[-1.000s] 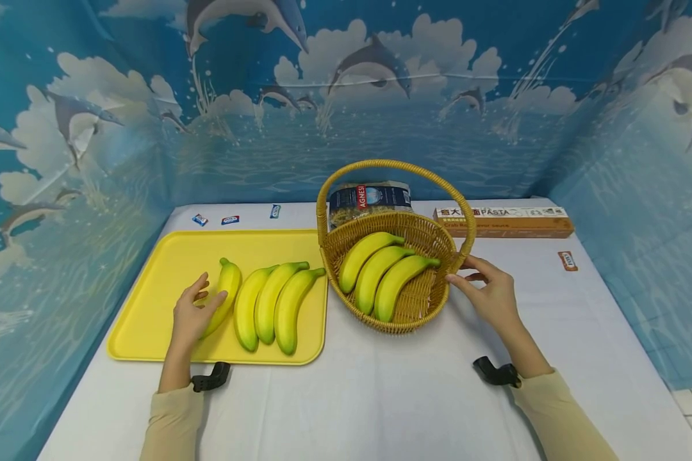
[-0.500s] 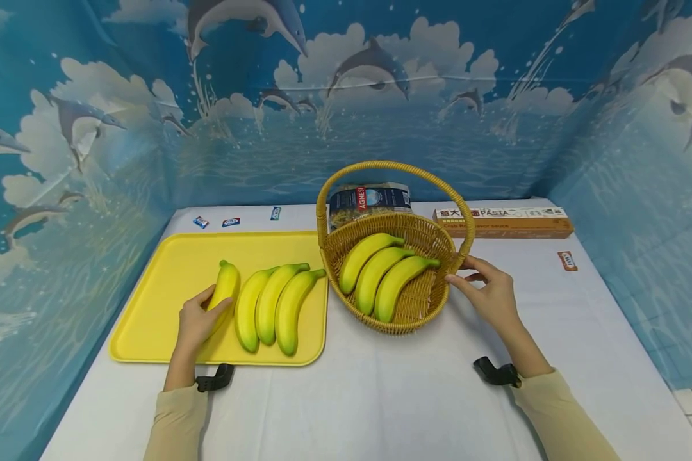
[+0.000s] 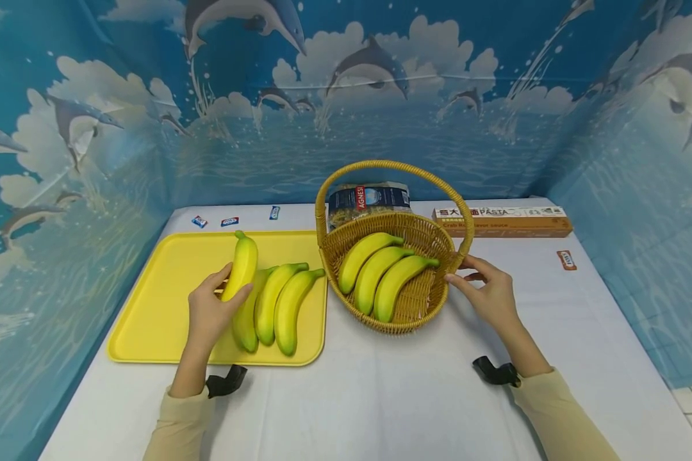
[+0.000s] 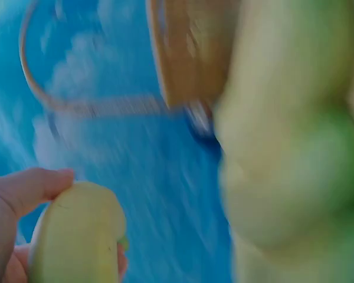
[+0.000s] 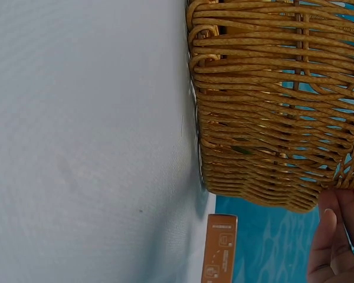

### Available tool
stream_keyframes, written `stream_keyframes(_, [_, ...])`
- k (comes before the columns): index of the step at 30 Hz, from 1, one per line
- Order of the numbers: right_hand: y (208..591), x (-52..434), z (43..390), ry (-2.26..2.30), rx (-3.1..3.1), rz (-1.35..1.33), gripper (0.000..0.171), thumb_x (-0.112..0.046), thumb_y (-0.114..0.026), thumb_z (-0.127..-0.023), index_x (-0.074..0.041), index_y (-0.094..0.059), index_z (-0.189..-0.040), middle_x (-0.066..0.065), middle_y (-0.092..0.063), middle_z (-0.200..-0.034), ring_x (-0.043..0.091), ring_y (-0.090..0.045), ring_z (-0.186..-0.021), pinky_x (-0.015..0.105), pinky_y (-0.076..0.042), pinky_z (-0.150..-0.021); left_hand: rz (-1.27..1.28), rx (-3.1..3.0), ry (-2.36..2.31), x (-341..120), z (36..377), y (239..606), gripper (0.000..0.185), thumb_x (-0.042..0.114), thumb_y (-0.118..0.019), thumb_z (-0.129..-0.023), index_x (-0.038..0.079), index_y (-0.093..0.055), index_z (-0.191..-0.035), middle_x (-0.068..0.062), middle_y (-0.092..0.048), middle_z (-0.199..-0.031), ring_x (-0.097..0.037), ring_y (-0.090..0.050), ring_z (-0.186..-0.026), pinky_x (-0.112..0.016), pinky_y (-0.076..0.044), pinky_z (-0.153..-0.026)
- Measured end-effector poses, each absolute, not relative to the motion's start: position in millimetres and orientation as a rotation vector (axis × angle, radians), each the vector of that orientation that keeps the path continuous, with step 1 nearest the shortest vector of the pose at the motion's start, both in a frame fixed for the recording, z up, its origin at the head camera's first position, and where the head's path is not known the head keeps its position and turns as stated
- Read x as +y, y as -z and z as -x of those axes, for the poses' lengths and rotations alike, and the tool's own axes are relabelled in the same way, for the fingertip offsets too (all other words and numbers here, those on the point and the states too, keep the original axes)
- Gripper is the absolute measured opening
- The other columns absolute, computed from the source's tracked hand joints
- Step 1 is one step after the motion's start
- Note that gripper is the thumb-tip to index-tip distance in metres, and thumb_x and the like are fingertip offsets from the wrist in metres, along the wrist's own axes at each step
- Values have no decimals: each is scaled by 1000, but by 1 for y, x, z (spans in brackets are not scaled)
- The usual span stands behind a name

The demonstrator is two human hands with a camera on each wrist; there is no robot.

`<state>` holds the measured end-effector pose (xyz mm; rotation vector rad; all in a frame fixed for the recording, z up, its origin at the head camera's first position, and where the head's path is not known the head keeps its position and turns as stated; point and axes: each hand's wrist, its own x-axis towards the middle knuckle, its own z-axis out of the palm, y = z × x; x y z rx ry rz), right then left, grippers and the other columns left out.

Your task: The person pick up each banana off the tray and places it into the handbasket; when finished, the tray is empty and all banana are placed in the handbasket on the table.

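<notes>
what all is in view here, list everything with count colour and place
held banana: 1, yellow-green, lifted above the tray
tray bananas: 3, yellow-green, on the tray
basket bananas: 3, yellow-green, in the basket
tray: 1, yellow, table left
basket: 1, tan wicker, table centre
bag: 1, dark blue, behind basket
pasta box: 1, brown, far right
small packets: 4, three far left, one right
left hand: grips the held banana
right hand: touches the basket's side
</notes>
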<state>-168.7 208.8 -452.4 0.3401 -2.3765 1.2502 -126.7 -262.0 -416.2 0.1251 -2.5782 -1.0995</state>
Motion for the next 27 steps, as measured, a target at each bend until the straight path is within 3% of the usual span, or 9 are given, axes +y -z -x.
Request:
stream_keyframes(5, [452, 209, 168, -1260, -2378, -335, 43, -6, -80, -79, 1, -68, -120, 19, -70, -106, -16, -53, -93, 3, -45, -74, 182, -2552, 1002, -209, 123, 390, 60, 22, -83, -78, -3, -62, -129, -20, -70, -112, -28, -66, -88, -37, -57, -69])
stream_keyframes(8, [453, 209, 168, -1263, -2379, -330, 43, -6, -80, -80, 1, -67, -120, 19, -70, -106, -16, -53, -93, 3, -45, -74, 334, -2558, 1001, -173, 123, 381, 61, 26, -82, -78, -1, -63, -129, -18, -70, -113, -29, -68, -90, -40, -57, -71])
stream_keyframes(14, [453, 208, 169, -1272, -2364, -339, 43, -4, -80, -79, 1, -68, -120, 19, -71, -106, -17, -52, -94, 3, -45, -74, 563, -2659, 998, -108, 135, 375, 61, 35, -76, -84, 6, -60, -134, -12, -70, -117, -26, -67, -97, -35, -53, -71])
stream_keyframes(21, [453, 207, 169, -1263, -2364, -352, 44, -4, -81, -78, 1, -68, -120, 19, -71, -106, -15, -53, -95, 4, -46, -74, 667, -2819, 979, -55, 157, 387, 63, 41, -71, -87, 10, -55, -139, -9, -68, -124, -16, -62, -83, -22, -41, -58])
stream_keyframes(27, [452, 209, 168, -1241, -2385, -331, 44, -8, -81, -79, 0, -68, -120, 18, -71, -107, -16, -52, -95, 5, -47, -74, 702, -2861, 894, -29, 170, 406, 63, 42, -72, -87, 8, -57, -138, -8, -69, -116, -12, -55, -72, -20, -36, -54])
